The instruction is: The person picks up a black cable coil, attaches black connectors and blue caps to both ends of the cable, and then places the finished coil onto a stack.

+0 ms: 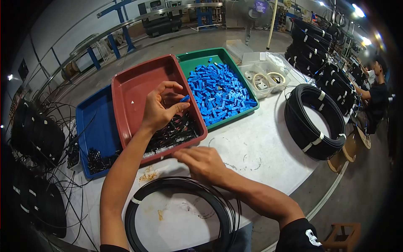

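Observation:
My left hand (160, 108) is above the red tray (132, 80), pinching a small blue plastic connector (184, 98) between thumb and fingertips. Lower down, just past the tray's near rim, my right hand (203, 163) points left with its fingers pressed together. Whatever those fingers may hold is hidden. A coil of black cable (135, 210), bound with white tape, lies flat on the table below my right hand. Small black pieces (176, 133) fill the near end of the red tray. Many blue connectors (220, 90) lie heaped in the green tray (252, 106).
A blue tray (94, 122) with small black parts stands at the left. Clear plastic boxes (264, 80) hold tape rolls. Another black cable coil (315, 122) rests at the table's right edge. More coils are stacked on both sides, and a person (375, 92) is at far right.

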`<state>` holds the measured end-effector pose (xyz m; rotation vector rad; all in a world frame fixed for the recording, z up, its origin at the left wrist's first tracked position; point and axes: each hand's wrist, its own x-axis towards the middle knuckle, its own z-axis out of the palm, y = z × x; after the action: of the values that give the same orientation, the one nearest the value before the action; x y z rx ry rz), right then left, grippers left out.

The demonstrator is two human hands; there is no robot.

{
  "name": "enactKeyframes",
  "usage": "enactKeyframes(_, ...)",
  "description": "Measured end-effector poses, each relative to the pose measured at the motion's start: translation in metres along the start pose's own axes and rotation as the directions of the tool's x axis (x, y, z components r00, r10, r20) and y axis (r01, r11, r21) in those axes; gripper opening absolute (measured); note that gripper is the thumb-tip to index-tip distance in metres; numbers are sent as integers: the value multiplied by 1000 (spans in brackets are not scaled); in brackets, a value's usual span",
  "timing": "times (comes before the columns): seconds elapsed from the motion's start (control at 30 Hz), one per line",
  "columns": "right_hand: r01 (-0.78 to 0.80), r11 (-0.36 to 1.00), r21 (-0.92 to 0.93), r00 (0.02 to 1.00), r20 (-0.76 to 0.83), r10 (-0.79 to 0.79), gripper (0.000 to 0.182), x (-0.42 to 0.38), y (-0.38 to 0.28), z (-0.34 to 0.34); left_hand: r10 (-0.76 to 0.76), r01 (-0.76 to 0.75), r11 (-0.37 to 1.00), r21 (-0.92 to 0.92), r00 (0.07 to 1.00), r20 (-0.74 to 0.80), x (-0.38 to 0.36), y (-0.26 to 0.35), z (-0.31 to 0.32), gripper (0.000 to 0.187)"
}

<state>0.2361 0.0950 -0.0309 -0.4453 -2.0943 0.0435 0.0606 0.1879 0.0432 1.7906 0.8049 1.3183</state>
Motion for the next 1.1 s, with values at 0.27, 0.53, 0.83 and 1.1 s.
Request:
enactKeyframes(0.27, -478, 522, 706, 798, 101, 594, 31, 5, 11, 2, 74, -70, 995, 70, 996, -51, -61, 29, -8, 22)
enactKeyframes(0.53, -410, 741, 531, 903, 121, 412, 26, 18, -1, -24, -140, 108, 980, -166, 970, -197, -131, 42, -30, 25)
enactKeyframes(0.83, -150, 955, 257, 984, 134, 119, 29, 16, -10, -19, -520, 355, 684, -638, 850, -85, -143, 47, -12, 24)
enactKeyframes(1.1, 9, 999, 45, 952, 304, -22, 57, 13, -14, -22, -595, 410, 649, -641, 799, -91, -153, 56, -7, 25)
